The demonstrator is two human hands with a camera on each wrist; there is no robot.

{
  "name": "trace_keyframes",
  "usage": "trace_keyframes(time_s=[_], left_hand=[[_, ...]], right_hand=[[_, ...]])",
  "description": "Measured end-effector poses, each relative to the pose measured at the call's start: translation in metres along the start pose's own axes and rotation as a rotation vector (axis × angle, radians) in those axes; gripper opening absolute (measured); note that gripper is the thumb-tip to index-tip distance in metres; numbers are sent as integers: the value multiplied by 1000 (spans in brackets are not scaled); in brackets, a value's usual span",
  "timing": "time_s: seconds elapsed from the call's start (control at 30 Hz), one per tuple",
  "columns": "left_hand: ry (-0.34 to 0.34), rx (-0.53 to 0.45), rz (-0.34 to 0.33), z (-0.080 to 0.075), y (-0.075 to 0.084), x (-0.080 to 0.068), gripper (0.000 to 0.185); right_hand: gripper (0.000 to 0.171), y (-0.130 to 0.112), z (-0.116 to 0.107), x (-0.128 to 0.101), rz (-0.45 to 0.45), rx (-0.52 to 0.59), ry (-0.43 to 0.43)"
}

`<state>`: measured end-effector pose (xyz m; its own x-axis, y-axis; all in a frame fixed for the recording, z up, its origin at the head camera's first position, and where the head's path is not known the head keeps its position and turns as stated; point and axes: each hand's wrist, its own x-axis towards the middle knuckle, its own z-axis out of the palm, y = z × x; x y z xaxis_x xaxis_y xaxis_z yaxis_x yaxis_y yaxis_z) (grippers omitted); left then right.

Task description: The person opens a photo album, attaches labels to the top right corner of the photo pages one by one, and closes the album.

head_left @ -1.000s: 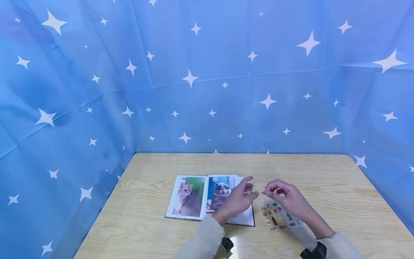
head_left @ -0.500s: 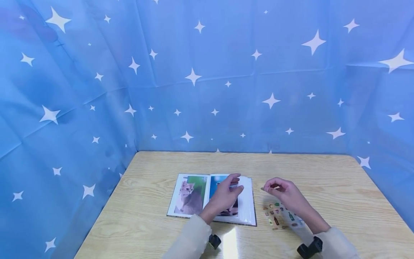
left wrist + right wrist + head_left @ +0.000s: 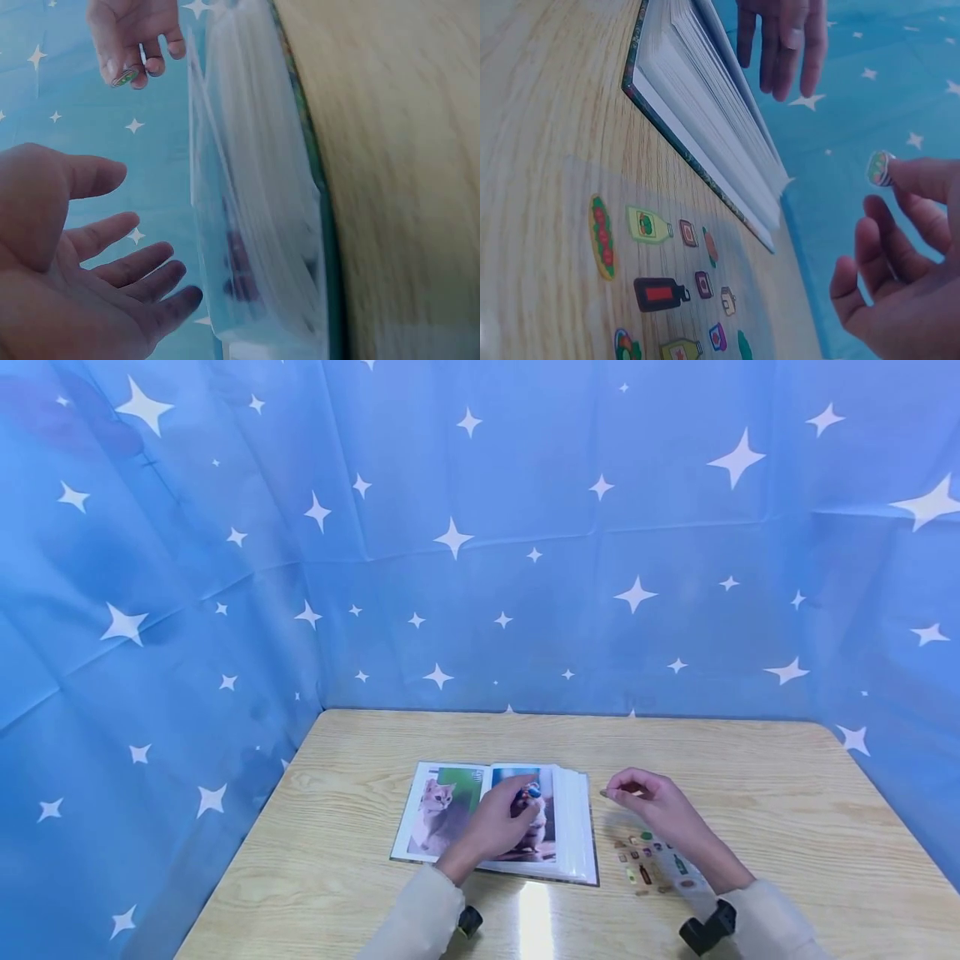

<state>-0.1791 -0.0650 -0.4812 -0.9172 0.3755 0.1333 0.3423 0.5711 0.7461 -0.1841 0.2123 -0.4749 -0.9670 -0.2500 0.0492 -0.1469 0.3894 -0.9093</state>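
Observation:
An open photo album (image 3: 450,814) lies on the wooden table (image 3: 750,793), with a cat photo (image 3: 438,810) on its left page. My left hand (image 3: 517,806) is over the right page, fingers straight, covering part of the bear photo (image 3: 534,827). In the left wrist view the left hand (image 3: 127,277) is spread beside the clear page sleeves (image 3: 255,225). Right of the album, my right hand (image 3: 618,792) pinches a small round sticker (image 3: 603,793), which sits at a fingertip (image 3: 877,168). A clear sticker sheet (image 3: 652,864) lies on the table under that wrist.
Blue star-printed cloth (image 3: 525,527) walls the table on the back, left and right. The sticker sheet (image 3: 660,292) carries several small bottle and food stickers. The thick stack of album pages (image 3: 705,127) rises beside it. Bare wood stretches to the far right.
My left hand has drawn away from the right hand, leftward and down over the album's right page. The right hand still holds the sticker and has hardly moved.

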Motion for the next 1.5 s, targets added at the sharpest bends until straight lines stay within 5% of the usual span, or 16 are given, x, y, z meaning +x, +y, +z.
trace_keyframes(time_s=[0.33,0.6,1.5], left_hand=[[-143,202,90,2,-8,-8,54],[-375,360,-36,5,-5,-15,66],[-468,471,-98,9,-3,-9,69]], right_hand=[[17,7,9,11,-5,23,-12],[17,9,23,25,49,38,-36],[14,2,65,73,135,31,-21]])
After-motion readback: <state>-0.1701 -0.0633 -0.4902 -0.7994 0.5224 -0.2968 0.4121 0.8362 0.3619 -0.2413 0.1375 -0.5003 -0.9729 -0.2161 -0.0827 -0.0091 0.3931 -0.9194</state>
